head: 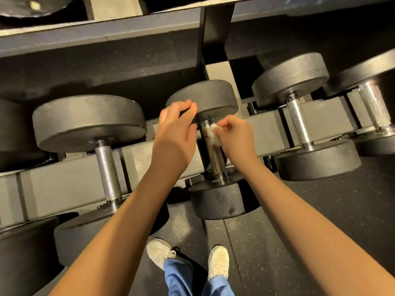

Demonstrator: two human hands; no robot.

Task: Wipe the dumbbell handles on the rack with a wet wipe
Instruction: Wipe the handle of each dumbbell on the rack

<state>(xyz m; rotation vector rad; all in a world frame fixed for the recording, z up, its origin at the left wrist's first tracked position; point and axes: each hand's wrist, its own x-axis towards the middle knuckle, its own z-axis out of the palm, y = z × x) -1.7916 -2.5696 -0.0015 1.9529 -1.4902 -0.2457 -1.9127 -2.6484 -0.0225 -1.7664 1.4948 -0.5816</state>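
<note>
Both forearms are reaching across the rack's front rail [64,184]. At mid-rail, the right hand [237,135] is pinching the wet wipe [213,133] against the far end of the middle dumbbell handle [217,159], just below the far head [205,95]. The left hand [177,129] is curling at that head's left rim; whether it is gripping cannot be told. The left dumbbell [106,167] and the right dumbbell [299,122] are lying apart from it, leaving bare rail on both sides.
</note>
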